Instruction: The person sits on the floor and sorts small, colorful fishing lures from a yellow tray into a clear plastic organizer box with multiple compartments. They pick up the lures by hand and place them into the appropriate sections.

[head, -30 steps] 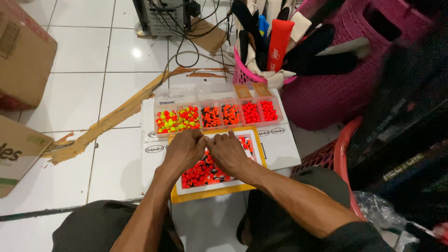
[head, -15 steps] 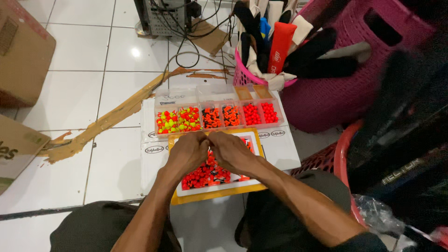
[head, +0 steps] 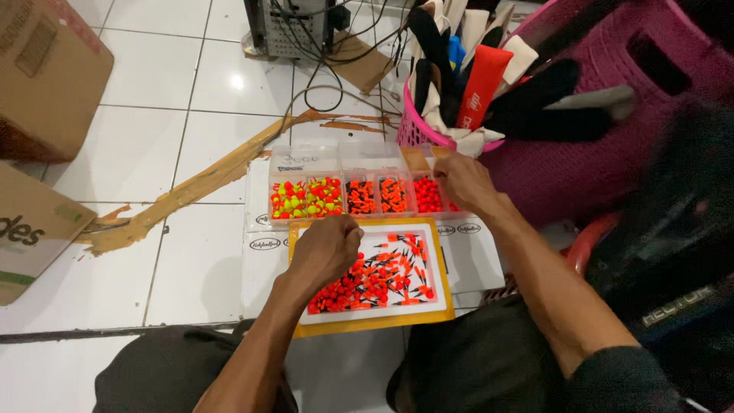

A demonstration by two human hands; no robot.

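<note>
Orange and red floats with thin black stems lie heaped in the yellow-rimmed tray point(head: 371, 325) on the floor between our knees, and that heap point(head: 375, 279) looks much as it did half a second ago. What has changed is our hands. Then, both met over the middle of the tray, fingertips close together. Now our right hand point(head: 462, 182) has moved up and away to the far right end of the clear compartment box point(head: 306, 164), where it rests over the last compartment of red beads point(head: 427, 194); its fingers point down into the box and we cannot tell how far they are closed or whether they pinch anything. Our left hand point(head: 327, 248) has stayed at the tray's upper left edge, curled loosely into a near fist, knuckles up; whether it holds a float is hidden from us.

Yellow-green beads point(head: 306, 197) fill the box's left compartments. White cartons point(head: 264, 260) lie flat under tray and box. Beyond them a pink basket point(head: 417, 134) stuffed with black, white and red foam handles stands just behind our right hand, crowding the box's far corner. Cardboard boxes point(head: 46, 69) sit well apart at the left, and a torn cardboard strip point(head: 191, 187) crosses the white tiles.
</note>
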